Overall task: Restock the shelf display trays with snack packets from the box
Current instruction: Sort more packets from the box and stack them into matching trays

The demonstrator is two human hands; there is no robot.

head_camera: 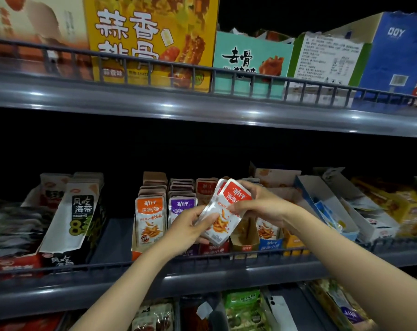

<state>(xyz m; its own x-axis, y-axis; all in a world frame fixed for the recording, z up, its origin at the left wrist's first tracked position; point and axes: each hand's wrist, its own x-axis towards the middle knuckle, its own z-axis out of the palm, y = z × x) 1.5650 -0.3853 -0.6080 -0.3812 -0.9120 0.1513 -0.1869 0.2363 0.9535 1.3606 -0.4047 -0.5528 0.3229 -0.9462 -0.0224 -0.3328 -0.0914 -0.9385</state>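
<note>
Red-and-white snack packets (223, 223) (glossy, stacked) are gripped by left hand (190, 226) and right hand (262, 206).

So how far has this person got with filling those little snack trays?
Looks done: the orange tray and purple tray stand packed with packets. In hand: the left hand and right hand together hold a few red-topped packets before the red tray. Left: those still need slotting in, and the brown tray beside it looks nearly empty.

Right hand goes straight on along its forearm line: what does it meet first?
The right hand holds the red packets; beyond them, probably the purple packets standing in their tray, though depth is unclear.
</note>
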